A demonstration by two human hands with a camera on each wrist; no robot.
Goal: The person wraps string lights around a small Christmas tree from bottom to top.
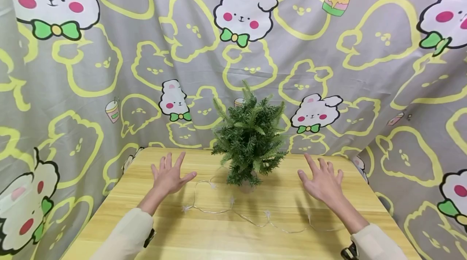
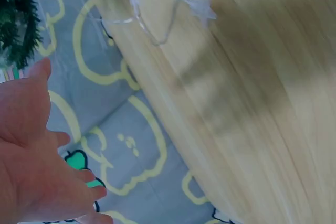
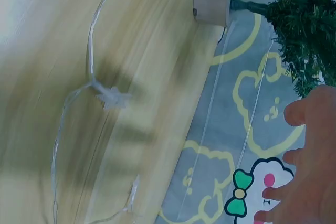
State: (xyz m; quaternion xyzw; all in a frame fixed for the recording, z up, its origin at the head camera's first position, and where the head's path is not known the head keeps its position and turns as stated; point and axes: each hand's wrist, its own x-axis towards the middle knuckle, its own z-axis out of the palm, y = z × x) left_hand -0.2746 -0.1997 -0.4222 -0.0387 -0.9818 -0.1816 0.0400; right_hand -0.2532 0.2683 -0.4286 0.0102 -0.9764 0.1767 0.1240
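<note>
A small artificial Christmas tree [image 1: 251, 134] stands upright on the wooden table; in the right wrist view its round wooden base [image 3: 212, 1] shows. In front of the tree lies a string of star lights [image 1: 232, 201], a clear wire with star-shaped pieces, loosely spread across the table. My left hand [image 1: 169, 177] is to the left of the tree, fingers spread, holding nothing. On the tree's other side my right hand [image 1: 322, 181] also has its fingers spread and holds nothing. The right end of the light string runs toward my right forearm.
The light wooden table [image 1: 219, 239] reaches back to a grey curtain [image 1: 204, 69] printed with yellow outlines and white cartoon animals. That cloth hangs behind the table and along both sides. A dark band [image 1: 349, 250] sits at the right sleeve.
</note>
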